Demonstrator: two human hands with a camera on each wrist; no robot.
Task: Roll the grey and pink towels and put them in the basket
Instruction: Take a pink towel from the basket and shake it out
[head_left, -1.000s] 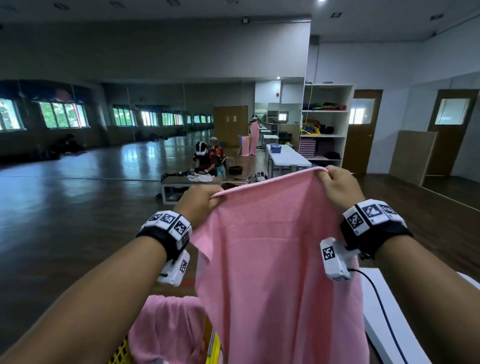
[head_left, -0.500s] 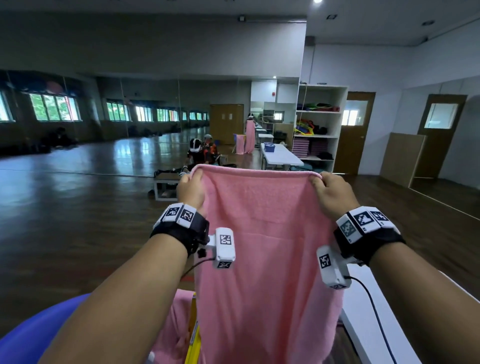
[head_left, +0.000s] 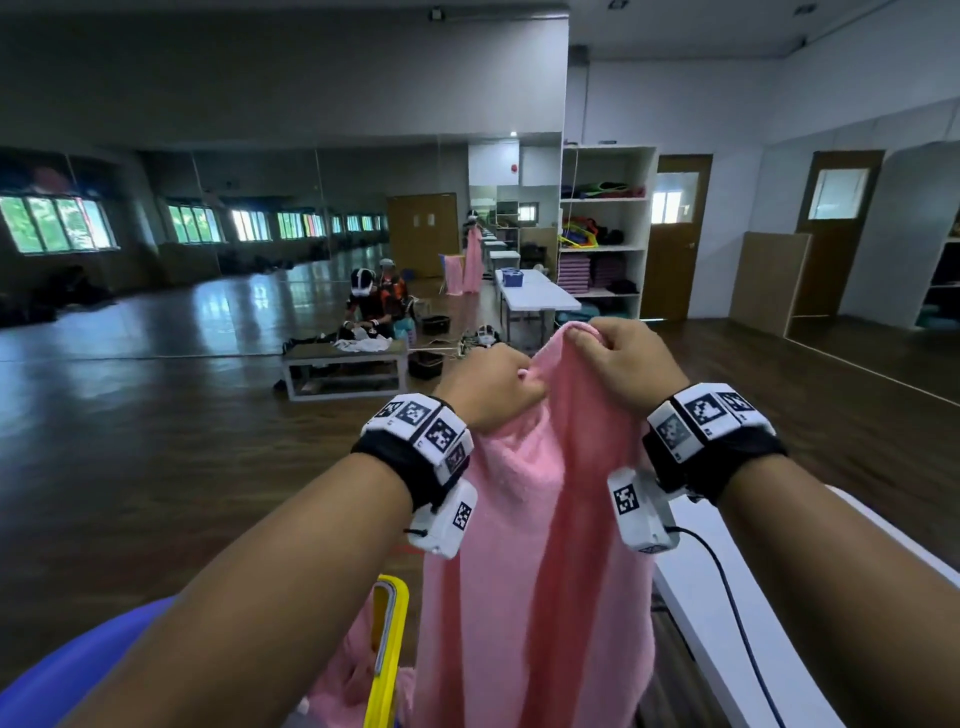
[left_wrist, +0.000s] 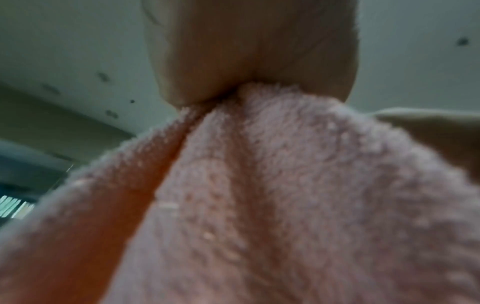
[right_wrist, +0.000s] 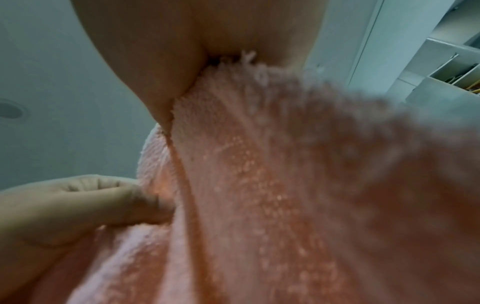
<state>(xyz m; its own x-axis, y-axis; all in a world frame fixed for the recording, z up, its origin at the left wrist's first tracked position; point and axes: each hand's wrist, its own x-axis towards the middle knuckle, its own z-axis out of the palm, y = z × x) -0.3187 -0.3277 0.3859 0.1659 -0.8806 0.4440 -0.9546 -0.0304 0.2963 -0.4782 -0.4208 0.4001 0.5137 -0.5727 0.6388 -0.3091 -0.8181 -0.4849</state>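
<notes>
A pink towel (head_left: 535, 561) hangs down in front of me, held up by its top edge. My left hand (head_left: 488, 387) grips the top edge on the left, and my right hand (head_left: 621, 358) grips it just to the right; the two hands are close together and the cloth bunches between them. The left wrist view shows the pink towel (left_wrist: 285, 195) pinched in my left hand (left_wrist: 249, 61). The right wrist view shows the pink towel (right_wrist: 298, 185) held in my right hand (right_wrist: 207, 51). A yellow basket (head_left: 387, 654) rim shows below. No grey towel is in view.
More pink cloth (head_left: 348, 675) lies at the basket. A white table (head_left: 727, 597) runs along my right. A blue rounded object (head_left: 78, 654) sits at the lower left. Far off, people sit by a low bench (head_left: 345, 364), with white tables and shelves (head_left: 602, 228) behind.
My hands have come together, from wide apart on the towel's top corners to nearly touching. The spread towel now hangs folded lengthwise and bunched at the top.
</notes>
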